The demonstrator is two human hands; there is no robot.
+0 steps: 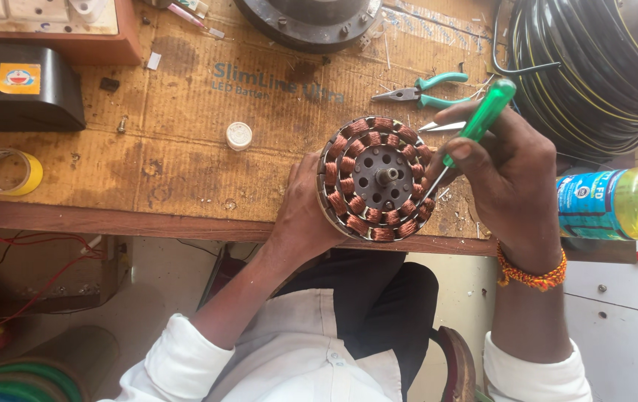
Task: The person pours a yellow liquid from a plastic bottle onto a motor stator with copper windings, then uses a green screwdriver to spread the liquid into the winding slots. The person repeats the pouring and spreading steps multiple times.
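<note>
Right hand [509, 160] pinching green-handled screwdriver [475, 123]; tip slipping could nick round copper-wound stator [375, 179], centre frame, steadied by my left hand [304, 212].

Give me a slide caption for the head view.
Left hand steadies a copper-wound stator while the right hand works a green-handled screwdriver at its rim.

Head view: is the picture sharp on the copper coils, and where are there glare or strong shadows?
In the head view the wound stator is sharp, its copper coils distinct. The yellow bottle glows brightly at the right edge. The green-handled screwdriver in the right hand shows a small highlight. Light is soft and even; below the workbench it is dimmer. The left hand shows no blur.
</note>
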